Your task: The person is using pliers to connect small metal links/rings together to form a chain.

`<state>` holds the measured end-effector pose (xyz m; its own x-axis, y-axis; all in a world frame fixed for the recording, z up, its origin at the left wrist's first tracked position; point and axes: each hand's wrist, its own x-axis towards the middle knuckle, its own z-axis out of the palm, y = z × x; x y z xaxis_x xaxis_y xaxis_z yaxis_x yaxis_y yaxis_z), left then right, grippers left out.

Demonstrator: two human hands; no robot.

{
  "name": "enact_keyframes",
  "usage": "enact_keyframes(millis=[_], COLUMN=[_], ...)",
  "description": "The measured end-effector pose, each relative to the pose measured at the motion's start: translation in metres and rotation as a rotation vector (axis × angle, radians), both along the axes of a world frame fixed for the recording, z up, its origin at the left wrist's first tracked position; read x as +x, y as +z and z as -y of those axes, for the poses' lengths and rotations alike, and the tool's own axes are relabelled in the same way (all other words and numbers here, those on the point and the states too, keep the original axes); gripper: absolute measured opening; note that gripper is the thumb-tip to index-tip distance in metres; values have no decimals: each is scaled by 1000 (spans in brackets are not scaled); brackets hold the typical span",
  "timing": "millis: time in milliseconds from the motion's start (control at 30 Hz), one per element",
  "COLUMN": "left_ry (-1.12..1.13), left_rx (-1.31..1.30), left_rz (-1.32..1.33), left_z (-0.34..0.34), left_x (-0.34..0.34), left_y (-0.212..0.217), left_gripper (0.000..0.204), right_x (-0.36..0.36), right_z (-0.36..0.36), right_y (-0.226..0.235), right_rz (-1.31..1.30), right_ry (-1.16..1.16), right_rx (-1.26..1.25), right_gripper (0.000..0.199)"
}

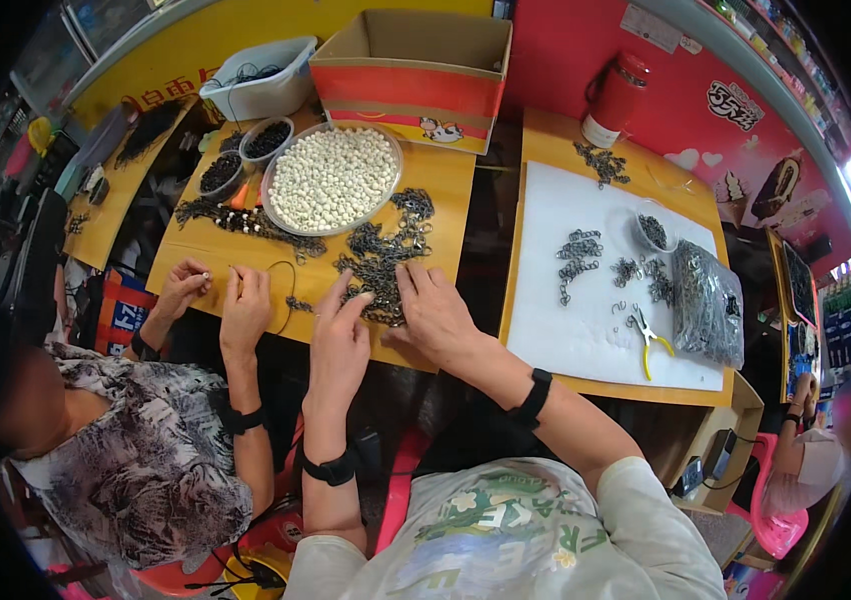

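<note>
A loose heap of dark metal chain pieces [376, 262], looking like small linked rings and clasps, lies on the yellow wooden table [441, 210]. My left hand [339, 335] is at the heap's near-left edge, its thumb and forefinger apart. From the right, my right hand [438, 312] rests on the heap's near-right edge with its fingers stretched out. Neither hand visibly holds a piece, though the fingertips partly cover some. Behind the heap stands a round clear tub of white beads [334, 178]. Two small bowls of dark beads [268, 139] are beside it.
Left of me, a co-worker's hands [244, 308] work over the table with a dark cord [291, 290]. A red carton [406, 85] and white bin [264, 80] stand behind. On the right, a white board [566, 330] bears yellow-handled pliers [650, 345] and a filled plastic bag [706, 305].
</note>
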<state>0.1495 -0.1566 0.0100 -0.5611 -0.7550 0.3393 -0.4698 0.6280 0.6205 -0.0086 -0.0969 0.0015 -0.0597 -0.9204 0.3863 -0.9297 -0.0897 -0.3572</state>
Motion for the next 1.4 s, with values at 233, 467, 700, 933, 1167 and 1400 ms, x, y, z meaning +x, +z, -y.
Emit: enact_keyframes(millis=[233,467,700,933,1167,1400], left_ry=[351,278,-106,-774,-1220,-1094], left_rx=[204,440,438,446,152,1121], left_rz=[-465,-805,-624,-88,828,532], left_z=[-26,-73,-131,-201,-191,-222], left_x=[30,20,-23,-87,-170,-210], left_y=[-6,-16,-29,-59,-55,-122], left_gripper=[19,16,14,12,23,10], right_x=[24,22,-15,-95,-97,-53], right_z=[6,4,13,-146,-423,-698], right_y=[-19,-27,43,184,305,306], right_rz=[-310,-323,320,-137,-1030,-195], right_ry=[-58,-103,102,29,-368,-1466], right_rx=[88,31,106,126,407,906], right_gripper=[27,16,19,23,8,26])
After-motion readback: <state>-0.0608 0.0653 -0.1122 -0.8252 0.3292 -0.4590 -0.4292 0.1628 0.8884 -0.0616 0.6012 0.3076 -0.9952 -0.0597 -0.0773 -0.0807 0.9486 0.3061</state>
